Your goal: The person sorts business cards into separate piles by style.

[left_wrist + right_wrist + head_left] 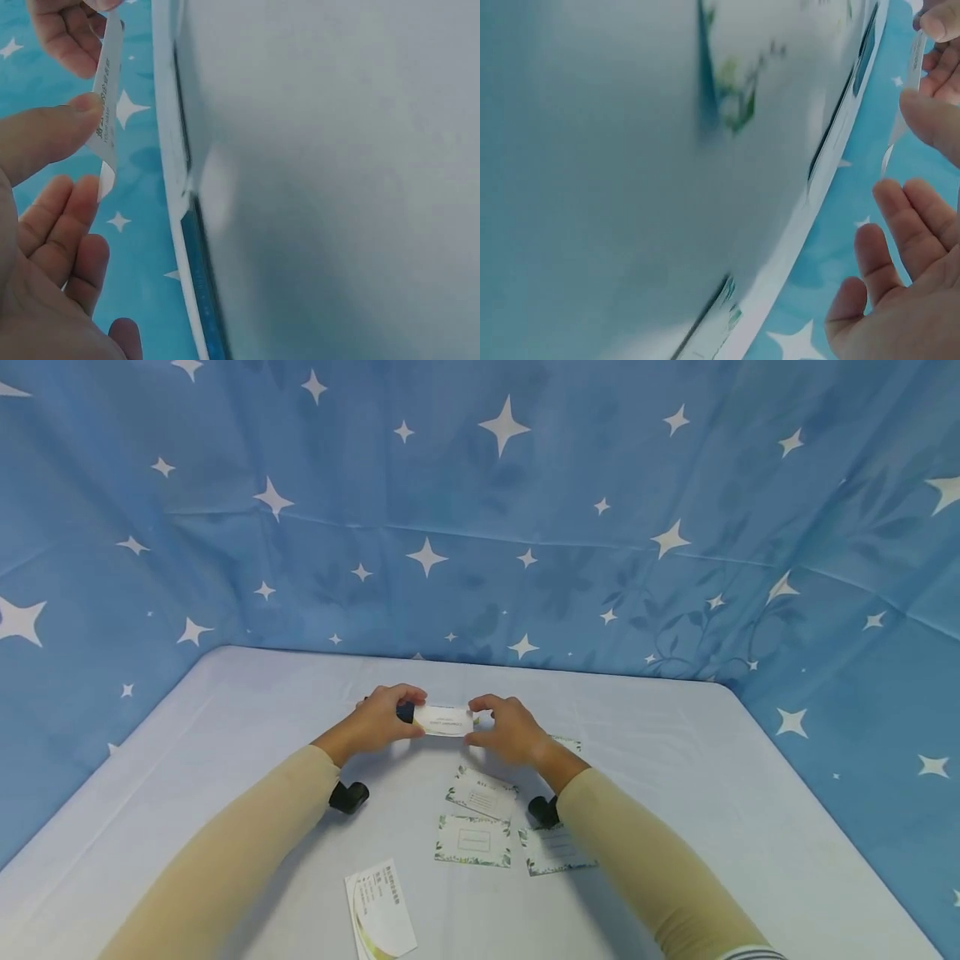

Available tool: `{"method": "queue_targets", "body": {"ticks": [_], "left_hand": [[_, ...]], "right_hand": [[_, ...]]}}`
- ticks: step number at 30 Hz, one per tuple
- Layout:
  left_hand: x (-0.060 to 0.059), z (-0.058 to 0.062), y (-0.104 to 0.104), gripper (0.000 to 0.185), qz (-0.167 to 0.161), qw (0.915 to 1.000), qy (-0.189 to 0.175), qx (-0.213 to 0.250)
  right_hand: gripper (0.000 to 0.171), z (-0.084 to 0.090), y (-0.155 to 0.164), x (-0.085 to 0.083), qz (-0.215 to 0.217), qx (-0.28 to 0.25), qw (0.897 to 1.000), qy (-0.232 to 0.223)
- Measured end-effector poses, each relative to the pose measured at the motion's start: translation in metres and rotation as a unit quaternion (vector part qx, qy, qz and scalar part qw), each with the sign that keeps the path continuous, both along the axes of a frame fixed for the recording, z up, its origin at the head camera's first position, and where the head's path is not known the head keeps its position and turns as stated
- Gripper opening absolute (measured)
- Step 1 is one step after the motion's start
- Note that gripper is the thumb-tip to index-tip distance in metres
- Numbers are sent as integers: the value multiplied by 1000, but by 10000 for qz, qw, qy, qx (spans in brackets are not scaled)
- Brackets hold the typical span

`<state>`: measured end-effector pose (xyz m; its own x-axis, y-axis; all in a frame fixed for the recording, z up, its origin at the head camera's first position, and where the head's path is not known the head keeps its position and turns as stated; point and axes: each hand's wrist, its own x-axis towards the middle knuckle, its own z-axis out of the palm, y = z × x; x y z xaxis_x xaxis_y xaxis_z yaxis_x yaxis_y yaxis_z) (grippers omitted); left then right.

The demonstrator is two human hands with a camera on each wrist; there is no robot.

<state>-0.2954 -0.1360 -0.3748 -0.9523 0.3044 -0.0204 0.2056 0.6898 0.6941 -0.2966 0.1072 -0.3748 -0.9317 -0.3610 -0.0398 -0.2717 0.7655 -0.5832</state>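
A white business card (444,722) with printed text is stretched between both hands above the far part of the table. At its left end, my left hand (381,720) pinches it between thumb and fingers. My right hand (512,729) pinches the opposite end in the same way. Seen almost edge-on in the left wrist view, the card (109,101) shows small print and a bent lower corner. The left thumb (56,135) lies against its face. In the right wrist view the card (911,82) is a thin sliver near the right thumb (934,124).
Leaf-bordered cards (472,841) lie spread on the white table (675,793), one partly under the right forearm. Overlapping white cards with a gold curve (381,910) lie near the front. A dark blue card (405,712) shows behind the left hand. A starry blue curtain (480,527) hangs behind.
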Motion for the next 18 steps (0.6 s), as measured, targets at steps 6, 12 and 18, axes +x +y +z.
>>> {"method": "queue_targets", "body": {"ticks": [6, 12, 18], "left_hand": [[-13, -8, 5, 57, 65, 10000, -51, -17], [-22, -13, 10, 52, 47, 9992, -69, -391], [-32, -12, 14, 48, 96, 9965, -178, -813]], "right_hand": [[60, 0, 2, -16, -24, 87, 9999, -112], [56, -3, 0, -24, -115, 154, 9996, -212], [53, -8, -7, -29, -347, 320, 9988, -126]]}}
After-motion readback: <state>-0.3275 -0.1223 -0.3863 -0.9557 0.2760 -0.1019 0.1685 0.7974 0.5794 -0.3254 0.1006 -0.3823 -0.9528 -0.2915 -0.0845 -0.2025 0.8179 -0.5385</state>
